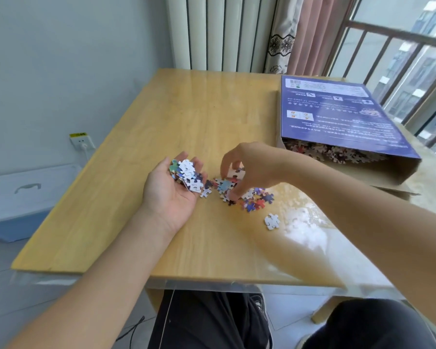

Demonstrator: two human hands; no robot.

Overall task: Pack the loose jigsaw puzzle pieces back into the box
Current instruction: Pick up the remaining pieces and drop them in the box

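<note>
On the wooden worktop (191,117), at its far right, the purple box (337,117) lies flat with its near end open, a mass of puzzle pieces (337,152) showing inside. Near the middle, the left hand (171,190) rests palm up, fingers relaxed, cradling a small heap of pieces (188,175). Just beside it, the right hand (247,165) curls down over a loose pile (247,195), pinching a piece (237,172) in its fingertips. One white piece (272,221) lies apart, nearer the person.
</note>
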